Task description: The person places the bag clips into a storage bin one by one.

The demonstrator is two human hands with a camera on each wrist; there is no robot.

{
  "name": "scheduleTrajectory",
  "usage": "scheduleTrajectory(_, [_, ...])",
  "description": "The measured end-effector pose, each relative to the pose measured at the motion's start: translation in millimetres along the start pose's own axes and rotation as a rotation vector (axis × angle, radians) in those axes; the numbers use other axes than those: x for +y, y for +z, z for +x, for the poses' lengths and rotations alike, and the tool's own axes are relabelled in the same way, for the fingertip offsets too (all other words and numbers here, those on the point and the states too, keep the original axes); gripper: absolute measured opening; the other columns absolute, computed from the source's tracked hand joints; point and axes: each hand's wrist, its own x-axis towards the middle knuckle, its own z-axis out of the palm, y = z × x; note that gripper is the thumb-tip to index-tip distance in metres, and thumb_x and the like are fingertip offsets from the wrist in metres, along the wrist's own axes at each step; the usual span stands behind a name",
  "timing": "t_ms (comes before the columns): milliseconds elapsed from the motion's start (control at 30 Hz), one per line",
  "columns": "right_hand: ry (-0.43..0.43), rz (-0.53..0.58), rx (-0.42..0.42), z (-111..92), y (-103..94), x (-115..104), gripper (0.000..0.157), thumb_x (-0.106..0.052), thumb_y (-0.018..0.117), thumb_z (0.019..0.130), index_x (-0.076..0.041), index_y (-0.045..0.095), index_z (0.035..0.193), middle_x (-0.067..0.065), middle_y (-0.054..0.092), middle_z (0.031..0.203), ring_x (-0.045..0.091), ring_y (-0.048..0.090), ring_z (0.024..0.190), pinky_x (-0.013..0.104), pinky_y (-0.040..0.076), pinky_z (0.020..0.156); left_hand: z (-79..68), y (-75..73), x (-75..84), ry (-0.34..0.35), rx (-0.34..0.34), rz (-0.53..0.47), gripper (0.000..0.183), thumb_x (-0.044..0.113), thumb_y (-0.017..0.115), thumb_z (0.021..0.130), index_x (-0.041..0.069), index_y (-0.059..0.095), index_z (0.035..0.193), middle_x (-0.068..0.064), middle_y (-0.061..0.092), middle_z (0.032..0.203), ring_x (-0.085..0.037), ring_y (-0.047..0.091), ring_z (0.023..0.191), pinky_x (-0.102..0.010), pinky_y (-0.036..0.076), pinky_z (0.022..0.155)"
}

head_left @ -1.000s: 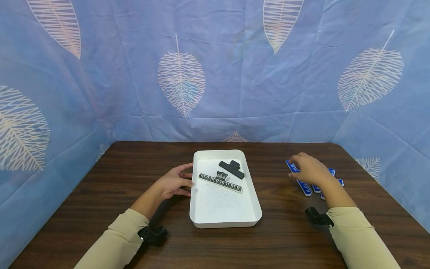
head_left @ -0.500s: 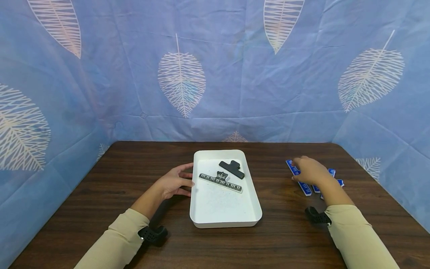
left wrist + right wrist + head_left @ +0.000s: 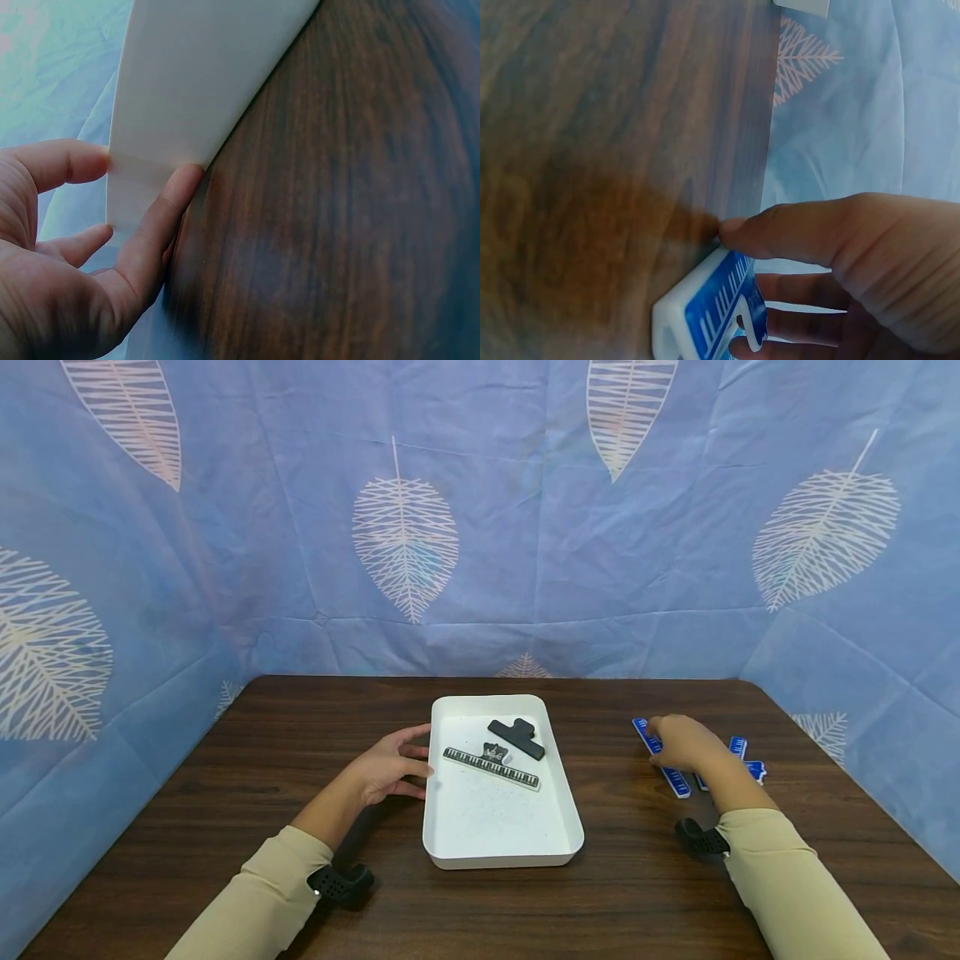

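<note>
My left hand (image 3: 388, 766) rests its spread fingertips against the outer left wall of a white tray (image 3: 502, 831); in the left wrist view they touch the wall (image 3: 199, 82). Inside the tray lie a black clip (image 3: 527, 745) and a black-and-white keyboard-print clip (image 3: 491, 767). On the right, my right hand (image 3: 686, 745) pinches a long blue-and-white keyboard-print clip (image 3: 673, 781). The right wrist view has the thumb at the near edge of this blue clip (image 3: 718, 300) and the fingers behind its handle. The hand covers its middle.
More blue clips (image 3: 754, 769) lie in a loose, overlapping group beside my right wrist, partly hidden by it. The dark wooden table (image 3: 337, 710) ends at a blue leaf-print cloth (image 3: 487, 568) behind and at both sides.
My right hand has lowered onto the blue clip and closed its fingers on it. That clip has shifted slightly left. The left hand and tray have stayed put.
</note>
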Motion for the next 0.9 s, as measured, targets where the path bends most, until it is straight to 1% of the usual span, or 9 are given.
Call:
scheduleTrajectory(67, [0.003,0.011,-0.014,0.1,-0.1,-0.8,0.047,-0.013,0.076,0.082,0.011,0.060,0.118,0.030,0.062,0.111,0.046,0.060,0.100,0.059,0.050,0.083,-0.1,-0.2,-0.3,-0.001,0.002,-0.001,0.083,-0.013,0.062,0.082,0.011,0.028,0.153,-0.028,0.042,0.135,-0.031,0.065,0.087,-0.047,0.059,0.070])
scheduleTrajectory(233, [0.039,0.044,-0.057,-0.9,-1.3,-0.6,0.050,-0.015,0.074,0.083,0.010,0.056,0.123,0.031,0.061,0.112,0.049,0.058,0.102,0.069,0.045,0.083,-0.1,-0.4,-0.1,-0.004,0.006,0.003,0.083,-0.013,0.062,0.082,0.011,0.028,0.154,-0.028,0.041,0.135,-0.031,0.065,0.088,-0.046,0.059,0.070])
scheduleTrajectory(300, [0.040,0.050,-0.063,-1.0,-1.3,0.2,0.051,-0.014,0.073,0.083,0.009,0.055,0.124,0.031,0.060,0.112,0.048,0.058,0.100,0.069,0.044,0.082,-0.2,-0.4,0.2,-0.004,0.005,0.003,0.082,-0.013,0.062,0.082,0.011,0.028,0.154,-0.028,0.041,0.135,-0.031,0.065,0.088,-0.046,0.059,0.069])
scheduleTrajectory(500, [0.024,0.062,-0.051,-3.3,-1.9,0.4,0.050,-0.013,0.075,0.080,0.007,0.057,0.121,0.027,0.062,0.106,0.039,0.061,0.090,0.062,0.049,0.077,-1.0,0.0,0.7,-0.005,0.006,-0.003,0.083,-0.013,0.062,0.082,0.011,0.027,0.154,-0.028,0.040,0.136,-0.031,0.065,0.090,-0.046,0.059,0.070])
scheduleTrajectory(733, [-0.010,0.068,-0.021,-5.6,-1.5,1.0,0.055,-0.009,0.078,0.075,0.009,0.054,0.121,0.025,0.062,0.106,0.036,0.060,0.090,0.056,0.051,0.078,-0.9,0.0,0.7,-0.004,0.012,0.002,0.083,-0.013,0.062,0.082,0.012,0.028,0.154,-0.028,0.041,0.136,-0.031,0.064,0.091,-0.045,0.059,0.069])
scheduleTrajectory(900, [-0.006,0.063,-0.019,-4.5,-0.4,4.4,0.055,-0.010,0.079,0.074,0.011,0.055,0.119,0.022,0.064,0.098,0.032,0.060,0.084,0.053,0.052,0.075,-0.1,-0.8,-0.2,-0.001,0.012,-0.002,0.083,-0.013,0.062,0.082,0.012,0.028,0.154,-0.027,0.040,0.137,-0.031,0.065,0.091,-0.045,0.059,0.069])
